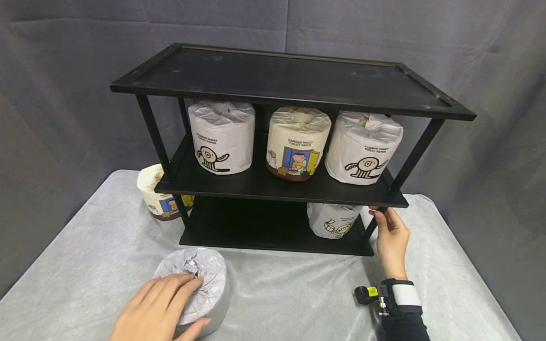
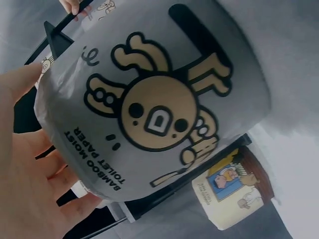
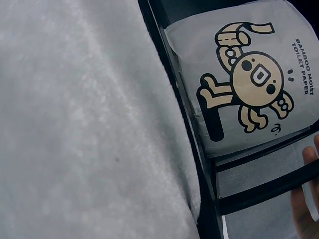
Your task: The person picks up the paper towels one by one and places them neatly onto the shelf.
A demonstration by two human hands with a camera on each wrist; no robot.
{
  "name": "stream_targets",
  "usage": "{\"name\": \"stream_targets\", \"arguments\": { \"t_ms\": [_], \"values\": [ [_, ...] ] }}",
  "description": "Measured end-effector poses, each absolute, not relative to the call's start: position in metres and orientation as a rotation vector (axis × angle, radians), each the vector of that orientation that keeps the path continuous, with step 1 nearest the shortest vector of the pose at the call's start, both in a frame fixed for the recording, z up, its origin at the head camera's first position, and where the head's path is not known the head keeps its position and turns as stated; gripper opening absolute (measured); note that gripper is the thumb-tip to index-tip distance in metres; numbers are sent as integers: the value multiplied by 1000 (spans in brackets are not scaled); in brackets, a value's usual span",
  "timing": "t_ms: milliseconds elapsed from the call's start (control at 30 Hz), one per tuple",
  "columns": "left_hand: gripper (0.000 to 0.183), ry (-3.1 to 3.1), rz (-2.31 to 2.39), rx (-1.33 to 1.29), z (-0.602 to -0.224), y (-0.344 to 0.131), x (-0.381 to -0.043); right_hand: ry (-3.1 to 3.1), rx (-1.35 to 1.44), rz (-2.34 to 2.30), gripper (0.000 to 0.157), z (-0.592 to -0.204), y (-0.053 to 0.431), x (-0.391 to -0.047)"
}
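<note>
My left hand (image 1: 159,305) rests its fairly straight fingers on the crumpled top of a white-wrapped toilet roll (image 1: 217,303), near the roll's centre. The thumb lies by the roll's near side. A cartoon figure covers the roll's wrapper (image 2: 159,109) in the left wrist view. On the right, my right hand (image 1: 391,241) holds a lower right post (image 1: 370,229) of a black shelf rack (image 1: 281,193) between thumb and fingers, just below the middle shelf. Fingertips (image 3: 299,214) show behind a black bar in the right wrist view.
Three wrapped toilet rolls, two white (image 1: 223,142) (image 1: 362,151) and one cream (image 1: 294,142), stand on the middle shelf. Another white roll (image 1: 332,220) is on the bottom shelf's right side. Left of the rack, a cream roll (image 1: 153,196) stands on the cloth-covered table (image 1: 281,293).
</note>
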State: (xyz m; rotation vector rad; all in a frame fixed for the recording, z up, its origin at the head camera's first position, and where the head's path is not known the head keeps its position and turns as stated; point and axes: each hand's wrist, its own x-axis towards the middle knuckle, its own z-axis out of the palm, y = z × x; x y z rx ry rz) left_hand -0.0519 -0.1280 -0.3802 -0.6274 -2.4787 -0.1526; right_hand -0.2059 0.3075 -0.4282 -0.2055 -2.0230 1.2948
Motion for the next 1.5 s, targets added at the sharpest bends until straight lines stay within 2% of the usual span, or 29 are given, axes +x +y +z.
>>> {"name": "stream_targets", "arguments": {
  "t_ms": [400,667,1100,1500],
  "values": [
    [69,-2555,-166,-664,-386,-137,-49,-1972,-133,1329,23,-406,290,-192],
    [75,-2508,-8,-851,-387,-145,-56,-1970,-138,1343,23,-424,304,-206],
    [69,-2262,-31,-927,-402,-149,-70,-1985,-158,1321,26,-427,307,-206],
    [66,-2263,-58,-969,-393,-148,-73,-1990,-143,1319,24,-403,288,-190]
  ]
}}
